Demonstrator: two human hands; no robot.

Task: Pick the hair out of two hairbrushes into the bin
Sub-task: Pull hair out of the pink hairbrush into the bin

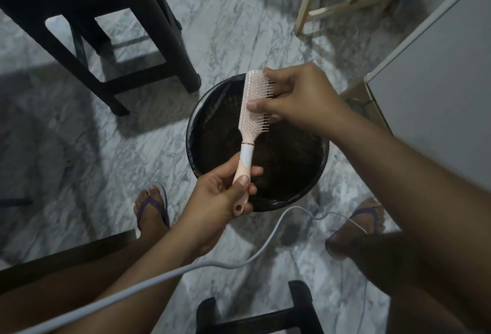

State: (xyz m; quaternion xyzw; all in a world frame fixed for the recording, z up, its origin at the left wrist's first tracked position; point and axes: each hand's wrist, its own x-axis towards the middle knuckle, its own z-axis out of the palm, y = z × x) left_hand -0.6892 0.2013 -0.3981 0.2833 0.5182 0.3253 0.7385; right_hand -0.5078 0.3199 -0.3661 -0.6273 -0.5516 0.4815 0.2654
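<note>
Hairbrush [252,110] first: I see it held over the open mouth of the black bin [202,110], so anything I pull loose should fall straight in. Its long axis runs from the handle, low and nearer me, up and slightly right to the head at the far end, and the bristles face right, toward my right hand [297,97].

My left hand [220,195] is closed around the lower part of the handle, thumb laid across the front. My right hand sits against the bristle side of the head, thumb pressed on the pad near the middle and fingers curled in among the bristles further up. I judge it to be pinching at hair, though I cannot make out any strands between the fingertips, so I cannot tell whether it has hold of anything.

What the next pull turns on, as I read it, is direction: the hair has to come off along the bristles, to the right and away from the pad, while the left hand keeps the handle steady against that tug. The right hand is the nearer one to the bristles and is already over the bin, so release can happen where it is.

Only one brush shows; the second is out of sight.
</note>
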